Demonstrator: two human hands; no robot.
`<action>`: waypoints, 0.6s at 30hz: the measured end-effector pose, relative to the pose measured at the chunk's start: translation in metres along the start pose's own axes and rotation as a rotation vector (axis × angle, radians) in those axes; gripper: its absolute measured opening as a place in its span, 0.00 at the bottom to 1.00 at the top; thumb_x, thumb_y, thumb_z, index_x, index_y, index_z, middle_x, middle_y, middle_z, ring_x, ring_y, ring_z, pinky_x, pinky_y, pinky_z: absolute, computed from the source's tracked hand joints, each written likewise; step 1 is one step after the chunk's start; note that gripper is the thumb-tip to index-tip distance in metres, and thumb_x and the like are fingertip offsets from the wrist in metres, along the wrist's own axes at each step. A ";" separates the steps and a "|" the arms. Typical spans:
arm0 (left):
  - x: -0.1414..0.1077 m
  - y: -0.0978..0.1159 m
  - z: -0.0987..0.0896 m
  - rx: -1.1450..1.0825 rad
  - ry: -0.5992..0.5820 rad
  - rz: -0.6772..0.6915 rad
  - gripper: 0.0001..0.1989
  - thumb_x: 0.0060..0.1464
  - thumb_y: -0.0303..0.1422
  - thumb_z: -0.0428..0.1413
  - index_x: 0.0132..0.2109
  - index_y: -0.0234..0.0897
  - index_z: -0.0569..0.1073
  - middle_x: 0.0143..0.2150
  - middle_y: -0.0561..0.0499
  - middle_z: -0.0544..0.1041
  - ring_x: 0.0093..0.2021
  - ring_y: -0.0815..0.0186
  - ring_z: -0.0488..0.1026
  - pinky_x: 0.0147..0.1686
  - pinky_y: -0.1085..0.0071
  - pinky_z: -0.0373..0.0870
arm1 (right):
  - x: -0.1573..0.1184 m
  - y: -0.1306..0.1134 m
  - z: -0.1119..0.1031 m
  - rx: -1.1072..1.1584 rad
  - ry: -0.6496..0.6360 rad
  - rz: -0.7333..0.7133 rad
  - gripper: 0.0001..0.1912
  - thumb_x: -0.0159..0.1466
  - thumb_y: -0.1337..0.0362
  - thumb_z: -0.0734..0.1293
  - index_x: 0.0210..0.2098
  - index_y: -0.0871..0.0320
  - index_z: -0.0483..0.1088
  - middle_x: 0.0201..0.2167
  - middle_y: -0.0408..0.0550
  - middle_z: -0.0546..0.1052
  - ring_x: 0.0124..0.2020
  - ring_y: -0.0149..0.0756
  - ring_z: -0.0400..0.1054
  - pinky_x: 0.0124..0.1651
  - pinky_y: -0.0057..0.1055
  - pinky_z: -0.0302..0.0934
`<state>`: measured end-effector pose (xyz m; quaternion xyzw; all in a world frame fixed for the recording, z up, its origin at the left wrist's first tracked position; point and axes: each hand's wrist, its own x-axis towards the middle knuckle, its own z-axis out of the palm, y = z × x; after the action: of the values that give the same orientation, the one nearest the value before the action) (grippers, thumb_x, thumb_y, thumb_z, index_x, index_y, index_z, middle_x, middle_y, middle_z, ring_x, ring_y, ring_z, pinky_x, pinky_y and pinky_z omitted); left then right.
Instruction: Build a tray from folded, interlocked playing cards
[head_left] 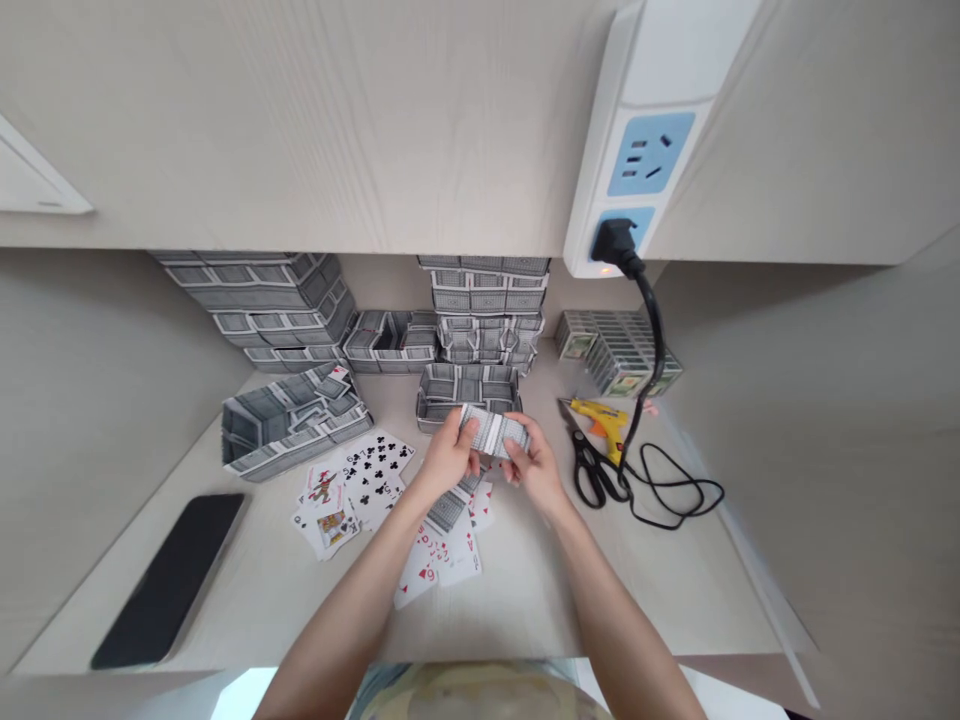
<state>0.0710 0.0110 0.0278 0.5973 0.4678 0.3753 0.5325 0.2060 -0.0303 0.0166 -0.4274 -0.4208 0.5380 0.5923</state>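
Note:
A grey-backed playing card piece (pixel 494 431) with a white band across its middle is held level between both hands. My left hand (pixel 448 450) pinches its left end, thumb on top. At its right end, my right hand (pixel 534 462) grips it the same way. Just behind the hands sits a small open box made of cards (pixel 469 385). Below them lie grey-backed cards (pixel 446 512) and face-up red cards (pixel 457 555). Black-suit and picture cards (pixel 375 465) are spread to the left.
An open card box (pixel 296 425) holds folded pieces at left, near a black phone (pixel 171 580). Stacked card boxes (pixel 487 295) stand behind. Black scissors (pixel 592 470), a yellow glue gun (pixel 606 420) and its cable lie right. A power strip (pixel 637 150) hangs above.

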 end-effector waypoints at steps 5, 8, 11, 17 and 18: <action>-0.005 -0.011 -0.005 -0.058 0.036 0.004 0.16 0.51 0.45 0.48 0.38 0.37 0.60 0.16 0.60 0.66 0.10 0.75 0.61 0.10 0.81 0.53 | -0.002 -0.001 0.003 0.017 -0.064 0.045 0.24 0.55 0.55 0.65 0.48 0.56 0.56 0.15 0.35 0.67 0.13 0.28 0.61 0.16 0.24 0.55; -0.008 -0.017 -0.007 -0.061 0.122 0.007 0.15 0.52 0.45 0.48 0.38 0.37 0.60 0.17 0.59 0.67 0.11 0.75 0.61 0.10 0.80 0.54 | -0.002 0.002 0.005 0.046 -0.061 0.078 0.25 0.55 0.56 0.65 0.49 0.56 0.55 0.14 0.36 0.68 0.14 0.31 0.63 0.17 0.26 0.59; -0.009 -0.019 -0.008 -0.058 0.121 0.013 0.15 0.52 0.45 0.48 0.37 0.37 0.60 0.17 0.60 0.66 0.11 0.74 0.61 0.10 0.80 0.54 | -0.001 0.004 0.006 0.056 -0.064 0.089 0.25 0.55 0.57 0.65 0.48 0.57 0.55 0.15 0.36 0.69 0.14 0.31 0.63 0.18 0.27 0.60; -0.013 -0.016 -0.005 -0.049 0.060 -0.001 0.15 0.52 0.46 0.46 0.36 0.37 0.59 0.18 0.59 0.67 0.10 0.75 0.61 0.10 0.80 0.53 | 0.000 0.010 0.004 0.077 -0.055 0.066 0.22 0.54 0.58 0.66 0.45 0.55 0.56 0.18 0.35 0.69 0.13 0.27 0.62 0.16 0.24 0.58; -0.014 -0.016 -0.004 -0.050 0.061 -0.005 0.15 0.52 0.46 0.46 0.36 0.38 0.58 0.18 0.59 0.67 0.11 0.75 0.61 0.10 0.80 0.53 | 0.000 0.010 0.003 0.070 -0.058 0.062 0.22 0.54 0.57 0.65 0.45 0.55 0.56 0.18 0.35 0.68 0.13 0.27 0.62 0.16 0.24 0.57</action>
<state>0.0609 -0.0016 0.0136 0.5707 0.4759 0.4037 0.5338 0.1999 -0.0297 0.0081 -0.4033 -0.4053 0.5828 0.5775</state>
